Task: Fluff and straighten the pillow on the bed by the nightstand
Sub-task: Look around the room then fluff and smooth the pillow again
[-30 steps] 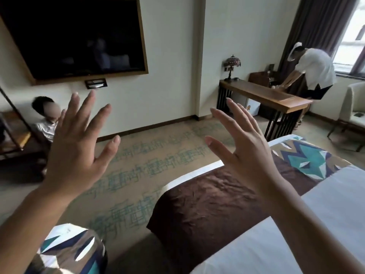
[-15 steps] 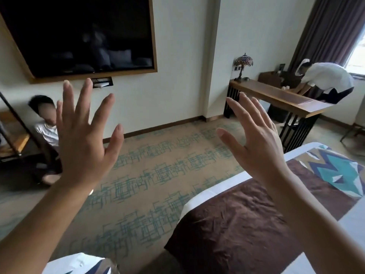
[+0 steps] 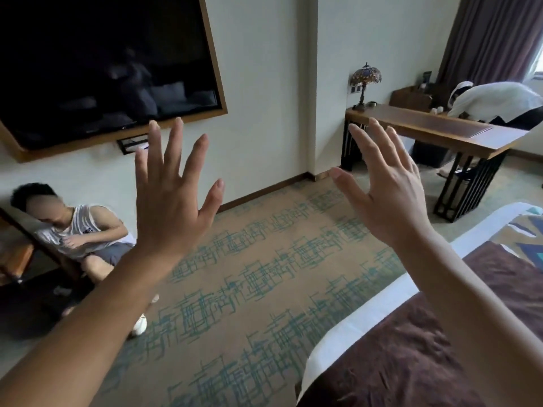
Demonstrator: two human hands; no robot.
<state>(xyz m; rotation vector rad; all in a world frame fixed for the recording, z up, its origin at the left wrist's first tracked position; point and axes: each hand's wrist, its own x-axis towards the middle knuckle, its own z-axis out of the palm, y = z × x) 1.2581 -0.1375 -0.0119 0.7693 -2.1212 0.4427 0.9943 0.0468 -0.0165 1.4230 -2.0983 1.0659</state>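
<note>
My left hand (image 3: pixel 169 198) and my right hand (image 3: pixel 388 195) are both raised in front of me, backs toward the camera, fingers spread and holding nothing. The foot of the bed (image 3: pixel 367 315), white with a brown runner (image 3: pixel 411 356) across it, lies at the lower right below my right arm. A patterned teal cushion (image 3: pixel 529 236) shows at the right edge on the bed. No pillow and no nightstand are in view.
Patterned carpet (image 3: pixel 249 274) fills the middle. A person in a white tank top (image 3: pixel 76 227) crouches at the left wall under a wall-mounted television (image 3: pixel 102 63). A wooden console table (image 3: pixel 435 130) with a lamp (image 3: pixel 365 83) stands at the back right, where another person (image 3: pixel 496 101) bends over.
The view has swung left and up: the bed slid toward the lower right and the patterned cushion at the lower left left the frame. Both hands stay raised and spread.
</note>
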